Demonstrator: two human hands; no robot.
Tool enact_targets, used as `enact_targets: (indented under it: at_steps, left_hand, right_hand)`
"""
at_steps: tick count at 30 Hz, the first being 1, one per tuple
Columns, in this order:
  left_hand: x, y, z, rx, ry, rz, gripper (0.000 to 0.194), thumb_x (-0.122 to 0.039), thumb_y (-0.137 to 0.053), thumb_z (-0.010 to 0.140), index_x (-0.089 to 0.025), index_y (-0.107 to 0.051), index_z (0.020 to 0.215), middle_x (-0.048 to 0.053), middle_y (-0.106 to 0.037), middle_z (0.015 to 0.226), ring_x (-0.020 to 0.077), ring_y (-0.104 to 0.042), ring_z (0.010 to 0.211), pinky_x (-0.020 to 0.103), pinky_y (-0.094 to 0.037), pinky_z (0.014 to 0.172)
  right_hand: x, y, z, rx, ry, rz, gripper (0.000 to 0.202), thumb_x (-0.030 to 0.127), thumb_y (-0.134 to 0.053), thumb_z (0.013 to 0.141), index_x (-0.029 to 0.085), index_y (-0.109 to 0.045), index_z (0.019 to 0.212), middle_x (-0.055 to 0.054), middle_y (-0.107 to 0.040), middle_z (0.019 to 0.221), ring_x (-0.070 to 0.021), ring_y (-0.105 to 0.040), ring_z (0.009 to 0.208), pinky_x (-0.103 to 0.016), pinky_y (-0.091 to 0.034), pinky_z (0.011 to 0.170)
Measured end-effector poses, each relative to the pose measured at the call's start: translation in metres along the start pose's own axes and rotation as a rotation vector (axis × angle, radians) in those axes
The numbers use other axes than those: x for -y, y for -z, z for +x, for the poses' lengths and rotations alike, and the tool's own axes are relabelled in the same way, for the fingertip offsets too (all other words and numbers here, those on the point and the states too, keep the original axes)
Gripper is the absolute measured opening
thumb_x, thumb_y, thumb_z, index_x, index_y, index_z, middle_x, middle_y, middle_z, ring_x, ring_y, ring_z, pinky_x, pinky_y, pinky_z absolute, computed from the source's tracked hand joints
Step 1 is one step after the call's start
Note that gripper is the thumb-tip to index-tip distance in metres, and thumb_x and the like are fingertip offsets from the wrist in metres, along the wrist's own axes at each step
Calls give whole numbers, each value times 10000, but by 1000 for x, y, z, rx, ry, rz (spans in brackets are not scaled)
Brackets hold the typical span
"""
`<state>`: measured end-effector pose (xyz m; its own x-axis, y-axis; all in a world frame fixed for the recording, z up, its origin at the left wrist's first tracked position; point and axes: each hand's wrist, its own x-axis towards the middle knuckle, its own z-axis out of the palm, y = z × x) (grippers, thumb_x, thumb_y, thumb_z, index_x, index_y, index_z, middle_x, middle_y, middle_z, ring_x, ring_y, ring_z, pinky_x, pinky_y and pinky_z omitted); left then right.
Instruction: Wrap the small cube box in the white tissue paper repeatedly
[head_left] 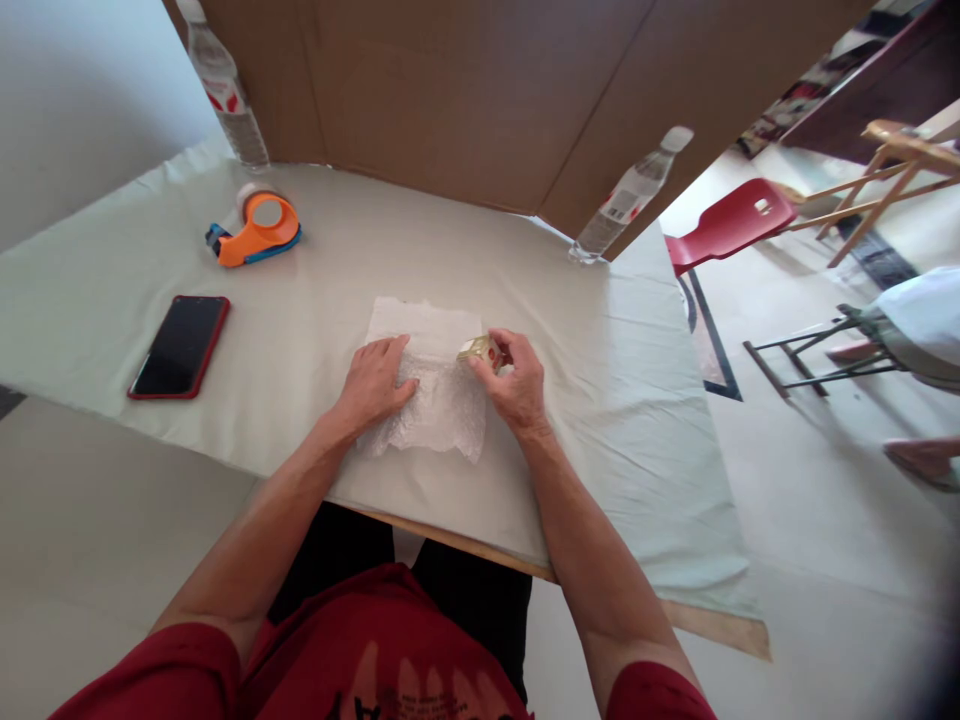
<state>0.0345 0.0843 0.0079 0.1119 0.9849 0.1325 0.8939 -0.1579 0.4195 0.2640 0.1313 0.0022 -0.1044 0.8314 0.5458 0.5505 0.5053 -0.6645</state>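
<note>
A sheet of clear bubble wrap [435,410] lies on the cloth-covered table in front of me. My left hand [379,380] rests on the wrap's left side, fingers spread and holding nothing. Over the sheet's right edge, my right hand [515,378] grips a small gold box [480,348] with red marks between thumb and fingers. The box is tilted, and its right part is hidden by the fingers.
An orange tape dispenser [262,230] and a phone in a red case [180,347] lie to the left. Water bottles [229,100] [630,200] stand before a cardboard panel [465,100]. Beyond the table at right are a red chair [731,222] and a seated person [922,320].
</note>
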Motion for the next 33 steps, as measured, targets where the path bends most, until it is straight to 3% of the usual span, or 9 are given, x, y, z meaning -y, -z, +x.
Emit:
enact_targets:
  at_steps: [5,12,17,33]
  left_hand:
    - [0,0,0,-3,-15,3,634,-299,-600,857,-133,-442,1448,184,-585,1409,336,-528,1325,507,-393,1133]
    - [0,-1,-1,-10,-28,33,616,-278,-586,850,-126,-465,1435,189,-591,1396,343,-536,1313,508,-398,1129]
    - [0,-2,-1,-14,-26,47,598,-283,-575,853,-130,-479,1422,183,-592,1395,336,-539,1306,494,-401,1122]
    - [-1,1,-1,11,-23,38,631,-307,-586,858,-139,-447,1450,179,-597,1391,342,-539,1301,496,-405,1115]
  right_hand:
    - [28,-9,-9,129,105,53,351,346,-724,829,236,-663,1157,-95,-702,1131,-234,-670,1019,-404,-567,911]
    - [29,-20,-17,380,161,69,371,296,-701,853,236,-658,1217,-99,-704,1177,-255,-652,1126,-428,-533,997]
    - [26,-17,-18,483,135,45,536,317,-691,843,226,-576,1359,-115,-669,1300,-274,-629,1195,-463,-504,1039]
    - [21,-19,-16,381,142,55,442,217,-634,833,267,-623,1272,-93,-681,1279,-255,-616,1217,-477,-494,1075]
